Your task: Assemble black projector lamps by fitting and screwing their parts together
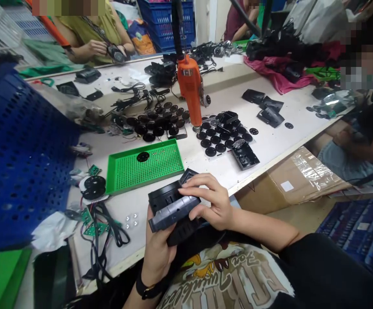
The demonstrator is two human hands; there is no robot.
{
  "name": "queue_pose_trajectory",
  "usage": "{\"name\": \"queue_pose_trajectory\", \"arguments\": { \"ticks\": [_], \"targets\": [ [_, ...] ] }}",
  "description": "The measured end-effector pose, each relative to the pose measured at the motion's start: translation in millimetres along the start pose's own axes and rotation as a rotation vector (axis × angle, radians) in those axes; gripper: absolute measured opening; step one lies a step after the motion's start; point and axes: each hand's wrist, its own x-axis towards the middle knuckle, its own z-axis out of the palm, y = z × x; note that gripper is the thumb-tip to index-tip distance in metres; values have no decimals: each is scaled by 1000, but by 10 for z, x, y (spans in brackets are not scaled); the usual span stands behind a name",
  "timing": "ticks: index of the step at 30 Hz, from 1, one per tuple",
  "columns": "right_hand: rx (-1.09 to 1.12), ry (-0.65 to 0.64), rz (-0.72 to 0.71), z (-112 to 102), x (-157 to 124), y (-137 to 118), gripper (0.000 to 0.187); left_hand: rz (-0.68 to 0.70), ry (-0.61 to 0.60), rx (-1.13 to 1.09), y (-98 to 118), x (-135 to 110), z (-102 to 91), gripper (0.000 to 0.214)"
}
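Close to my body, over the table's front edge, I hold a black plastic housing (173, 213) with slots in its side. My left hand (159, 251) grips it from below, fingers wrapped round its underside. Thumb and fingers of my right hand (210, 201) close on its right end. Part of the housing is hidden by my fingers. Just beyond it lies a green perforated tray (115, 165) holding small screws and a black disc (143, 156). An orange electric screwdriver (190, 88) hangs upright above the table, tip down, apart from both hands.
Black discs (215, 139) lie in rows behind the housing, near an open black shell (245, 155). Cables (109, 223) and green circuit boards (94, 228) are at left, beside a blue crate (22, 150). A cardboard box (289, 180) stands right. Other people sit around the table.
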Motion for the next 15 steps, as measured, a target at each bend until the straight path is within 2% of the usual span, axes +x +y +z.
{"name": "queue_pose_trajectory", "arguments": {
  "ticks": [4,6,9,11,15],
  "targets": [
    [72,36,252,-33,59,-17,34,-104,-68,74,32,-95,67,66],
    [113,24,290,-49,70,-59,31,-146,-76,54,35,-139,112,69],
    [117,4,206,-77,29,-149,20,-153,-80,-50,31,-184,190,66],
    [104,41,149,-96,-14,-194,13,-151,-116,-82,33,-212,237,64],
    [97,136,9,-107,-98,-232,34,-130,-114,-134,26,-236,298,58]
  ]
}}
